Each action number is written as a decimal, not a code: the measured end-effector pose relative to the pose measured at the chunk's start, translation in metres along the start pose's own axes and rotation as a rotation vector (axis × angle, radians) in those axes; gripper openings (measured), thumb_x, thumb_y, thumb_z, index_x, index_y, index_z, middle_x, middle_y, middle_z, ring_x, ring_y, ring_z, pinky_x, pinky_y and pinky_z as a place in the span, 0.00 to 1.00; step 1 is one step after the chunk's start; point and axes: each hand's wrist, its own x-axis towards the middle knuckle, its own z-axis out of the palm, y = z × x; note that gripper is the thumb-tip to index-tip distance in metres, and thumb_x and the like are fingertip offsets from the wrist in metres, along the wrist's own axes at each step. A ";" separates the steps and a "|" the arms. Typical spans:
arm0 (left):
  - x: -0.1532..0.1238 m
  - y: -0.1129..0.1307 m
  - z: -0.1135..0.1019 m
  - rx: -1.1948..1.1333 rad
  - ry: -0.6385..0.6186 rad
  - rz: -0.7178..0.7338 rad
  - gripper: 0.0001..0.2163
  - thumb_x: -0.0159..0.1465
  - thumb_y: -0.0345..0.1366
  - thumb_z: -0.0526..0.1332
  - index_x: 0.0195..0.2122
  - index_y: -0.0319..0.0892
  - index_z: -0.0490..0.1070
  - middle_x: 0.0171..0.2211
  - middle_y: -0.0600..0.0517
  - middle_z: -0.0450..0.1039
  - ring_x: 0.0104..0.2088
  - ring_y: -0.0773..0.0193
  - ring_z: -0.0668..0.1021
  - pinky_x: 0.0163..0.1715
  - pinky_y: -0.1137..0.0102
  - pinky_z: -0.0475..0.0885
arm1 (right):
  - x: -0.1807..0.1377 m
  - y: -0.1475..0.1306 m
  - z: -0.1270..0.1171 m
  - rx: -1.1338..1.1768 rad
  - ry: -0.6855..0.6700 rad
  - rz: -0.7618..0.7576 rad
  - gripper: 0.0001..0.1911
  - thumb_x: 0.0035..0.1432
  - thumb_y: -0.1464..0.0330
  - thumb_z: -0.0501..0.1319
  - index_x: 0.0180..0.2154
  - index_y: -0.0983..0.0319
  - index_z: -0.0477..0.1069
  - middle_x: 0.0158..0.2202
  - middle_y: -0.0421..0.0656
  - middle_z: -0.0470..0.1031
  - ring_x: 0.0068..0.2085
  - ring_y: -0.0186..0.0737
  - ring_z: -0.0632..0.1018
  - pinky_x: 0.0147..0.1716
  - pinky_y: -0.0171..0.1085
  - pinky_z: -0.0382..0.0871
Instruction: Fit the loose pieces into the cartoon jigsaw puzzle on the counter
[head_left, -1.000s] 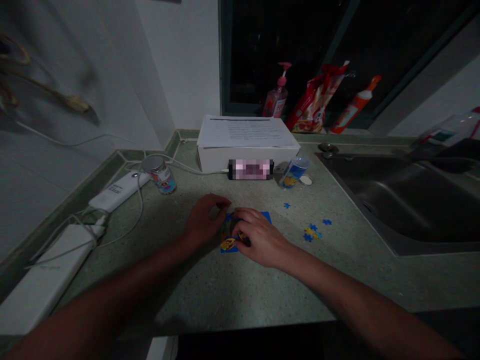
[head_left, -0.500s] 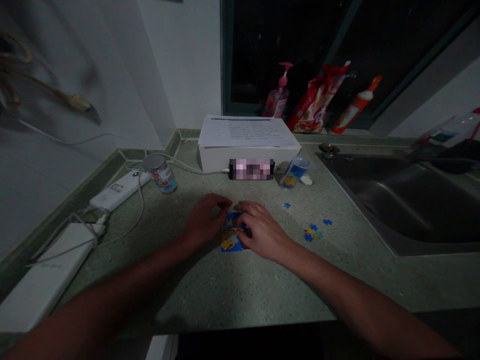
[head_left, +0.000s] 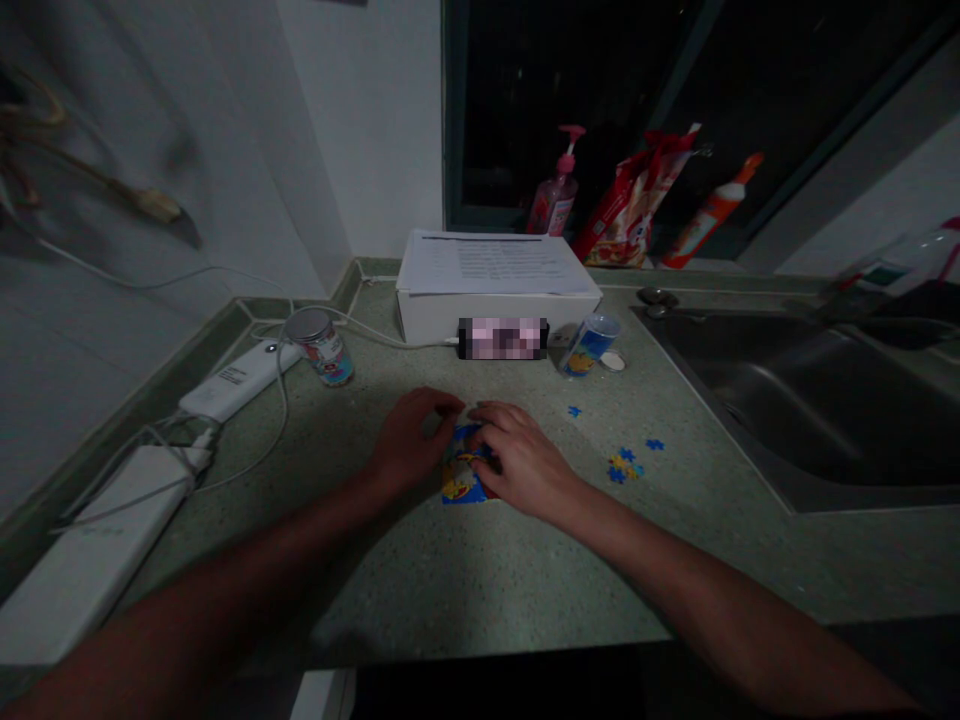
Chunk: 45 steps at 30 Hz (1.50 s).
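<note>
A small blue and yellow jigsaw puzzle (head_left: 459,480) lies on the green speckled counter (head_left: 465,580). My left hand (head_left: 409,440) rests at its left edge, fingers curled and pressing down on it. My right hand (head_left: 521,462) covers the puzzle's right part, fingers bent and pressing on the pieces. Loose blue and yellow puzzle pieces (head_left: 624,464) lie to the right of my right hand, with one single piece (head_left: 574,411) farther back.
A white box (head_left: 495,285) with a printed sheet stands behind my hands. A small tin (head_left: 324,347) and a tipped blue can (head_left: 589,345) flank it. Power strips and cables (head_left: 225,385) lie left. A steel sink (head_left: 810,400) is right. Bottles and a red bag (head_left: 634,200) line the sill.
My right hand slid a little to the left and back over the puzzle, covering more of its right side. My left hand stayed in place.
</note>
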 end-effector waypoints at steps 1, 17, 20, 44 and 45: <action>0.000 0.000 0.000 -0.002 -0.001 -0.001 0.10 0.63 0.25 0.61 0.41 0.46 0.78 0.37 0.53 0.82 0.39 0.59 0.83 0.47 0.60 0.78 | 0.000 0.000 0.000 -0.002 -0.001 0.000 0.06 0.62 0.73 0.69 0.41 0.60 0.77 0.58 0.53 0.78 0.65 0.57 0.74 0.66 0.60 0.68; 0.000 0.002 0.000 -0.016 0.007 -0.012 0.10 0.64 0.25 0.62 0.41 0.45 0.79 0.37 0.53 0.82 0.40 0.59 0.82 0.47 0.61 0.77 | 0.001 -0.002 -0.001 -0.003 -0.006 0.012 0.07 0.61 0.74 0.70 0.42 0.60 0.78 0.59 0.52 0.78 0.65 0.56 0.73 0.67 0.59 0.67; -0.001 0.002 0.000 -0.025 0.013 -0.003 0.10 0.64 0.25 0.62 0.41 0.45 0.79 0.37 0.52 0.82 0.40 0.59 0.82 0.47 0.61 0.77 | 0.001 -0.002 -0.001 -0.005 -0.007 0.014 0.07 0.61 0.74 0.70 0.42 0.60 0.78 0.58 0.53 0.78 0.66 0.57 0.73 0.67 0.59 0.67; 0.000 0.003 0.000 -0.019 -0.005 -0.007 0.10 0.64 0.24 0.61 0.41 0.45 0.78 0.37 0.52 0.82 0.40 0.58 0.83 0.47 0.60 0.77 | 0.000 0.001 0.001 -0.004 0.019 -0.001 0.07 0.62 0.74 0.69 0.42 0.60 0.77 0.59 0.52 0.77 0.65 0.57 0.73 0.67 0.60 0.67; 0.000 0.002 0.000 -0.017 -0.009 -0.010 0.10 0.64 0.24 0.61 0.41 0.45 0.78 0.37 0.52 0.82 0.40 0.58 0.83 0.48 0.60 0.77 | 0.001 0.001 0.001 -0.004 0.019 0.001 0.07 0.62 0.74 0.69 0.42 0.60 0.77 0.59 0.53 0.78 0.65 0.57 0.73 0.67 0.59 0.67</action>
